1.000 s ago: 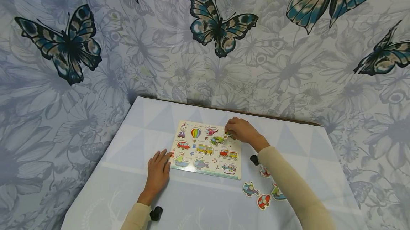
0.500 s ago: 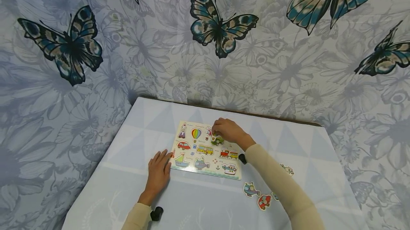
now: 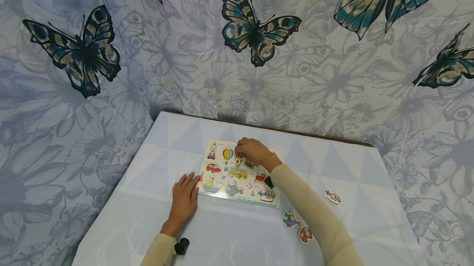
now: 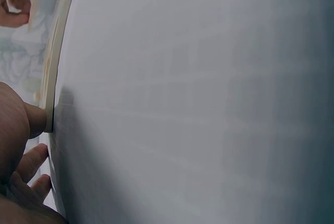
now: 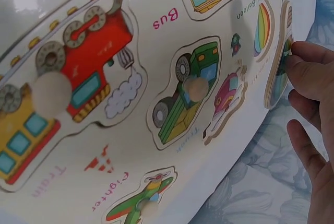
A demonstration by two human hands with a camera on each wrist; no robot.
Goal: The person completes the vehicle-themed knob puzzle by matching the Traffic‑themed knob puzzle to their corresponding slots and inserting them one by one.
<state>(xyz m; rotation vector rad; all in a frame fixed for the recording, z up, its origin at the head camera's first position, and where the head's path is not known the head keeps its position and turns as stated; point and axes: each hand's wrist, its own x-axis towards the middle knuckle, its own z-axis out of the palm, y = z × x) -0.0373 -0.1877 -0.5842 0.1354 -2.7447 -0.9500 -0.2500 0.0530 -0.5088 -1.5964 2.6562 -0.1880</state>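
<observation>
A flat wooden puzzle board (image 3: 222, 185) with printed vehicles lies on the table. My left hand (image 3: 184, 198) rests at its left edge, fingers extended; in the left wrist view the thumb (image 4: 36, 121) touches the board's rim. Over the top row, my right hand (image 3: 253, 150) pinches a thin wooden puzzle piece (image 5: 275, 80), seen nearly edge-on in the right wrist view. Its picture is mostly hidden. The piece stands tilted beside the rainbow balloon (image 5: 262, 28) and the pink helicopter recess (image 5: 228, 96). Knobbed truck (image 5: 188, 98), train (image 5: 94, 51) and fighter (image 5: 141, 198) pieces sit in the board.
Loose submarine (image 3: 290, 219) and red car-like (image 3: 305, 234) pieces lie right of the board, near the right sleeve (image 3: 305, 202). Farther right lies a ship piece (image 3: 332, 197). A butterfly-patterned wall (image 3: 255, 93) stands behind the table (image 3: 314, 159).
My right hand has moved left across the board's top row with the puzzle piece, from the upper right corner toward the balloon. The sleeve uncovers the ship piece. The left hand stays put.
</observation>
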